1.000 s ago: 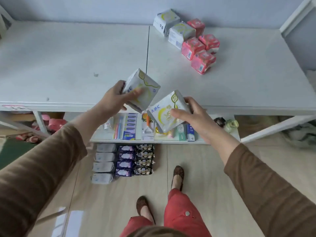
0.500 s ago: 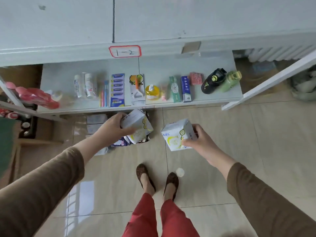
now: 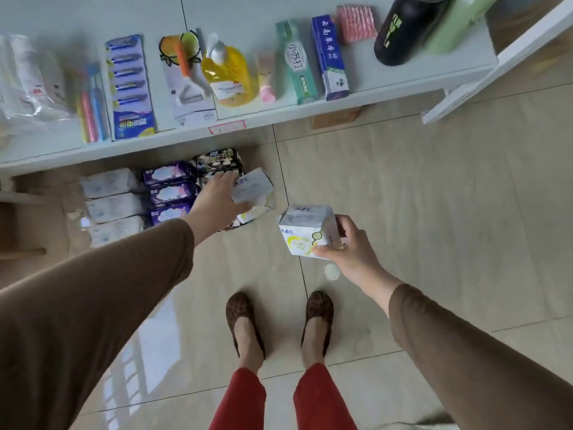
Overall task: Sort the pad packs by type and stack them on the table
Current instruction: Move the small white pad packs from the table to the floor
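Small shop or stockroom setting: a low white shelf [image 3: 279,114] carries packaged toiletries laid in a row, including toothpaste boxes [image 3: 313,57], a battery card [image 3: 130,88] and toothbrushes [image 3: 93,110]; pad packs [image 3: 170,193] lie grouped by type on the tiled floor [image 3: 434,197]

Both hands (packs held) lower, nearer floor stacks [image 3: 161,193].

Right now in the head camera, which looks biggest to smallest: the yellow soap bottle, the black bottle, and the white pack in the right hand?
1. black bottle, though it is cut off at the top edge
2. yellow soap bottle
3. white pack held by the right hand

The first two look close, so their order is unsure.
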`<action>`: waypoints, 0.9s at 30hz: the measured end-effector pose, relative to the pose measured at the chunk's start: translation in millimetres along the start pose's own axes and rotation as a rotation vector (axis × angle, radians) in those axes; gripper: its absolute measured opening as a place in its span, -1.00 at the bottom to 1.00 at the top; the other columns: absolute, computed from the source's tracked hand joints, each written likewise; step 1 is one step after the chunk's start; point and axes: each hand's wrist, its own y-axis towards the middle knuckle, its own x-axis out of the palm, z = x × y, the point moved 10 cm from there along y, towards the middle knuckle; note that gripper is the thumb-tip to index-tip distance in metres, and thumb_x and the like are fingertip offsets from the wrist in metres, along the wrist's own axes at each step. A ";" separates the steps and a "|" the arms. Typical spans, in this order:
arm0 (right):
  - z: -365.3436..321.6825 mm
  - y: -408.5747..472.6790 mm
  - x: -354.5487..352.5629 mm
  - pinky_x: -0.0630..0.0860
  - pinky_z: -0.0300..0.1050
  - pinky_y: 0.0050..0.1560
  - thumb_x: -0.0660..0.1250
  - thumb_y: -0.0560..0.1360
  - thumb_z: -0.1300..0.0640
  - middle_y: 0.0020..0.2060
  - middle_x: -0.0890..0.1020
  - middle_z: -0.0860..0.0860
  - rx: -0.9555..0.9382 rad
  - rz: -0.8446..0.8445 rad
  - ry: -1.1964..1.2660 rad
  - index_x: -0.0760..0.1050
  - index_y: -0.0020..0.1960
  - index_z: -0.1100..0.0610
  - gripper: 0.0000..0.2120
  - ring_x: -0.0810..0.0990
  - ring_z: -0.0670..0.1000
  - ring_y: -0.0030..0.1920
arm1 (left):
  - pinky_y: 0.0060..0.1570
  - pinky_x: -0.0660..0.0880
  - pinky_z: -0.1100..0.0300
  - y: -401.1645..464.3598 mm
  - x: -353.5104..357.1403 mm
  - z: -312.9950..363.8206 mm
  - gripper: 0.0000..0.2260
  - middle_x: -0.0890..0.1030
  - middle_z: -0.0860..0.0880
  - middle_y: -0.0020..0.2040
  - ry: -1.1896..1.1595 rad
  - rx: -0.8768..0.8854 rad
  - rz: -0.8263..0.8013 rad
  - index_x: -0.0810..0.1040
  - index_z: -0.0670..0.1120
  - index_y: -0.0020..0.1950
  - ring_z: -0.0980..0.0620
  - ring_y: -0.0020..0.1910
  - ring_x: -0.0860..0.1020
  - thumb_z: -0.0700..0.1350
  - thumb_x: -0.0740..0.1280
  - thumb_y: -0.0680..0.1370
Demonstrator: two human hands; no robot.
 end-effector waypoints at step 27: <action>82.4 288.7 130.5 0.50 -0.09 0.06 0.47 0.35 0.20 0.21 0.46 -0.01 -0.242 0.001 -0.270 0.37 0.35 0.05 -0.40 0.54 0.01 0.14 | 0.30 0.24 -0.09 277.2 99.8 -71.1 -0.35 0.47 -0.08 0.36 0.497 0.199 0.283 0.34 0.01 0.47 -0.18 0.34 0.34 0.15 0.45 0.44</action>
